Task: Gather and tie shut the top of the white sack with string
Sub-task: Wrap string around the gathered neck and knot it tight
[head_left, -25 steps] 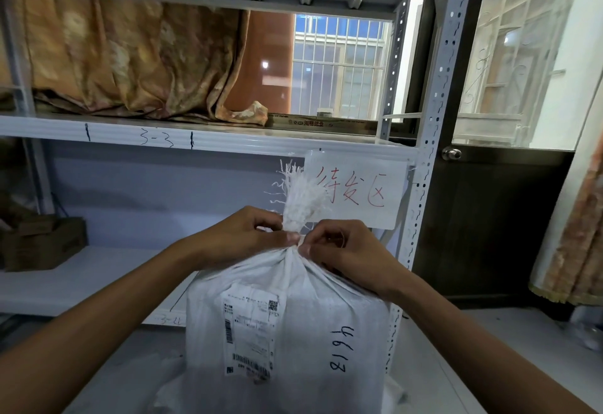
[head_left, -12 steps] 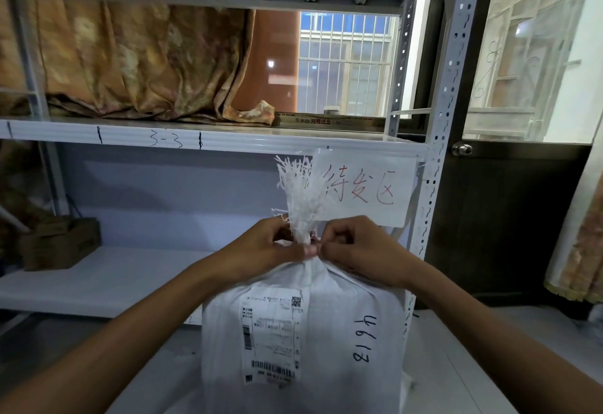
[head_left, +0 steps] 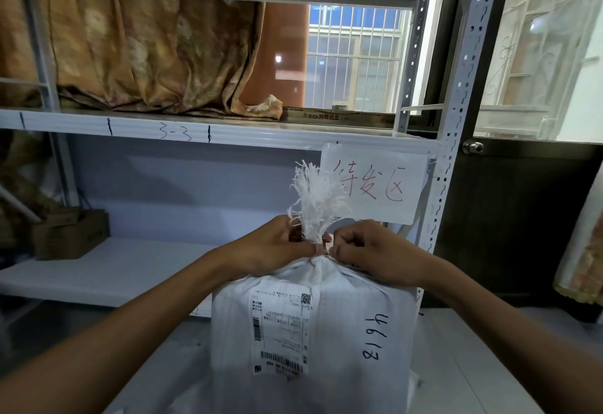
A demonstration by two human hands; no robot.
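Our left hand (head_left: pixel 277 245) at nine o'clock and right hand (head_left: pixel 368 250) at three pinch string (head_left: pixel 321 250) around the white sack (head_left: pixel 342 332) neck.

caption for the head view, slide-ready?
Both hands, left hand and right hand, pinch string at the gathered neck of the white sack.

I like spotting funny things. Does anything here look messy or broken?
Only the top of the white sack: above the gathered neck, its cut edge is frayed into loose threads. The left hand and right hand pinch that neck. Nothing spilled.
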